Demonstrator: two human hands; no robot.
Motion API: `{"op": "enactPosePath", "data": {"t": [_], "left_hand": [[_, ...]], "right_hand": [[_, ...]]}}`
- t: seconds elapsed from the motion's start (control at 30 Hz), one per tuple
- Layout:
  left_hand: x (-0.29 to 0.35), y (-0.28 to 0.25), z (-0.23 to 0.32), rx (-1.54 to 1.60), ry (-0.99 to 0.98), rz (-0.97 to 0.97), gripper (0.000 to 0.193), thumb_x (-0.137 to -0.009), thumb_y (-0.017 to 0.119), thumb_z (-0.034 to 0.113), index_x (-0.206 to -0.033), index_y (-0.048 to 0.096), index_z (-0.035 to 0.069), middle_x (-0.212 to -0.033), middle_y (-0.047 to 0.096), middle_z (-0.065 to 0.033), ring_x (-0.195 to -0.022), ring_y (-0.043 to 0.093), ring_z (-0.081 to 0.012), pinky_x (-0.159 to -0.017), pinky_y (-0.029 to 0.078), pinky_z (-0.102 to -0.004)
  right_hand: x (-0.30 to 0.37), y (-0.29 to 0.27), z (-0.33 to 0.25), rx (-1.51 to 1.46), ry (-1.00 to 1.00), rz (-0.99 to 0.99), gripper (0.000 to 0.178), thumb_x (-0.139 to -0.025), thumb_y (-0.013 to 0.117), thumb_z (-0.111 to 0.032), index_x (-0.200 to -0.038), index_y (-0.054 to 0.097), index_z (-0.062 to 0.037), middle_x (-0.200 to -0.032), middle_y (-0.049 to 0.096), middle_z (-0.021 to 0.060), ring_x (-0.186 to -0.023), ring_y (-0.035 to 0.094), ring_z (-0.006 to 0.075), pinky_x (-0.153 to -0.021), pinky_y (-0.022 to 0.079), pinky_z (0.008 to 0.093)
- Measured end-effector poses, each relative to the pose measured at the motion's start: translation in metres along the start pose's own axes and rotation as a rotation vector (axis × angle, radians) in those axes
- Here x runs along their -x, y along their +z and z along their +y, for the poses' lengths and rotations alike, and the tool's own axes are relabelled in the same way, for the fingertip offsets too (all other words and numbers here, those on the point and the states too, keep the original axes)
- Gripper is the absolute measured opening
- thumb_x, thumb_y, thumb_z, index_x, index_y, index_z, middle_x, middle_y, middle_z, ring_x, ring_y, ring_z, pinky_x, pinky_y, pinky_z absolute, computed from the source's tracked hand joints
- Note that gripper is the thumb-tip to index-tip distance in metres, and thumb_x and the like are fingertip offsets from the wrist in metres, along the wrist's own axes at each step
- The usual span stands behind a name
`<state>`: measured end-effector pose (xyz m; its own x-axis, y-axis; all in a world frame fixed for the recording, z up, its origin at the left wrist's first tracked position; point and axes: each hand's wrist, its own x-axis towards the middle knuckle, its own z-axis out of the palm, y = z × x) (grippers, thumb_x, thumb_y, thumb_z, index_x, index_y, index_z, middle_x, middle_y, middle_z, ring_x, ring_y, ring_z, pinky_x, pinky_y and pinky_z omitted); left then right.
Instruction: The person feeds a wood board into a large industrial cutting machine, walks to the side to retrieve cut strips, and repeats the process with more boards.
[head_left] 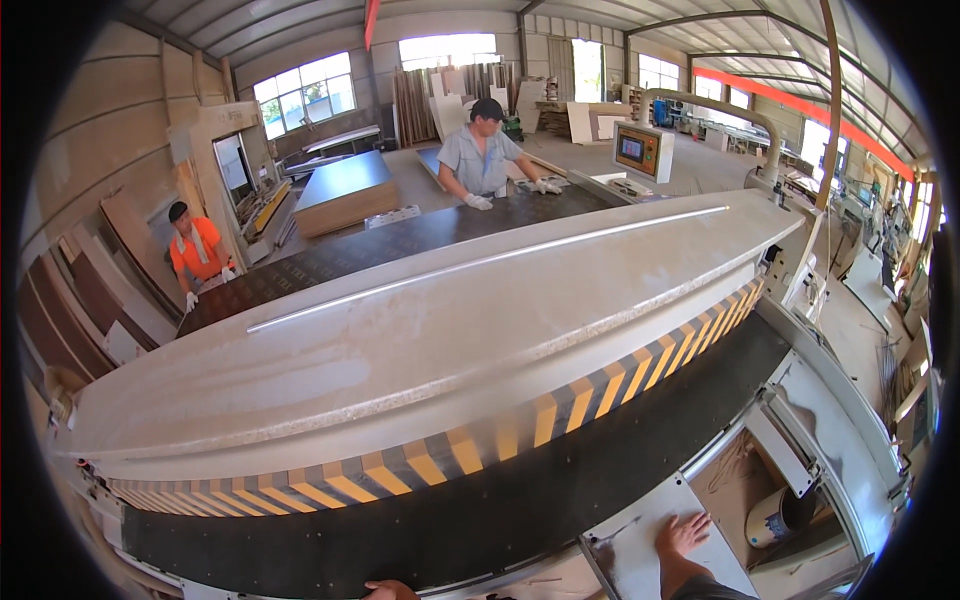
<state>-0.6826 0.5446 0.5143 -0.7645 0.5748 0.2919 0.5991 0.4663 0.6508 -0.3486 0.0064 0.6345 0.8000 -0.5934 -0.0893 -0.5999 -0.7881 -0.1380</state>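
Observation:
My right hand (683, 537) lies flat, fingers spread, on a pale grey metal support plate (630, 565) at the lower right, holding nothing. At the bottom edge, only a sliver of my left hand (390, 591) shows, at the near edge of a long dark surface (480, 515); most of its fingers are cut off by the frame. That surface runs along the front of a large machine. Above it sits a broad pale machine beam (450, 325), edged with a black-and-yellow striped guard (500, 437). A thin, light-coloured rod (480, 270) rests lengthwise on the beam.
Behind the beam, a person in grey (483, 160) and a person in orange (200, 250), both in white gloves, handle a dark board (400, 240). A control box (643, 150) hangs from a curved arm at right. Below my right side stands a round bucket (778, 518).

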Motion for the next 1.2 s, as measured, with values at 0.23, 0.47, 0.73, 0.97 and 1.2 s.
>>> {"op": "enactPosePath", "data": {"t": [0.23,0.47,0.73,0.97,1.2], "left_hand": [[0.006,0.011,-0.005,-0.014,-0.001,-0.014,0.077,-0.098,0.061,0.048,-0.14,0.037,-0.012,-0.15,0.037,-0.0288,-0.129,0.05,-0.0438,-0.104,0.046,-0.0477],[0.004,0.018,-0.008,-0.059,0.053,-0.025,0.078,-0.098,0.06,0.048,-0.141,0.037,-0.012,-0.15,0.037,-0.029,-0.129,0.05,-0.0437,-0.105,0.046,-0.0478],[0.004,0.024,-0.008,-0.063,0.078,-0.033,0.078,-0.098,0.06,0.048,-0.141,0.037,-0.012,-0.15,0.037,-0.0292,-0.13,0.049,-0.0437,-0.105,0.045,-0.0479],[-0.001,0.025,-0.013,-0.066,0.084,-0.032,0.078,-0.098,0.06,0.048,-0.142,0.036,-0.012,-0.15,0.037,-0.0294,-0.131,0.049,-0.0437,-0.106,0.045,-0.048],[-0.005,0.031,-0.028,-0.072,0.081,-0.039,0.078,-0.098,0.059,0.048,-0.142,0.036,-0.012,-0.15,0.038,-0.0296,-0.131,0.048,-0.0437,-0.106,0.045,-0.0481]], "right_hand": [[0.005,-0.011,-0.005,-0.004,-0.009,-0.025,0.084,-0.099,0.049,-0.046,-0.159,0.018,0.0031,-0.169,0.014,0.0155,-0.157,0.008,0.0324,-0.124,0.009,0.0525],[0.002,-0.01,-0.01,-0.007,-0.031,-0.006,0.083,-0.099,0.049,-0.045,-0.158,0.017,0.0035,-0.168,0.014,0.017,-0.156,0.009,0.0331,-0.124,0.008,0.0529],[0.004,-0.015,-0.013,-0.009,-0.008,-0.027,0.084,-0.098,0.051,-0.043,-0.159,0.016,0.0028,-0.169,0.013,0.0163,-0.156,0.009,0.0332,-0.124,0.009,0.0536],[-0.002,-0.003,-0.008,0.009,-0.021,0.005,0.085,-0.097,0.051,-0.042,-0.159,0.015,0.0021,-0.169,0.013,0.0166,-0.156,0.009,0.0335,-0.124,0.009,0.054],[-0.004,0.001,-0.004,0.03,-0.031,0.01,0.085,-0.097,0.05,-0.042,-0.159,0.014,0.0023,-0.168,0.015,0.0173,-0.156,0.011,0.0342,-0.124,0.01,0.0541]]}}
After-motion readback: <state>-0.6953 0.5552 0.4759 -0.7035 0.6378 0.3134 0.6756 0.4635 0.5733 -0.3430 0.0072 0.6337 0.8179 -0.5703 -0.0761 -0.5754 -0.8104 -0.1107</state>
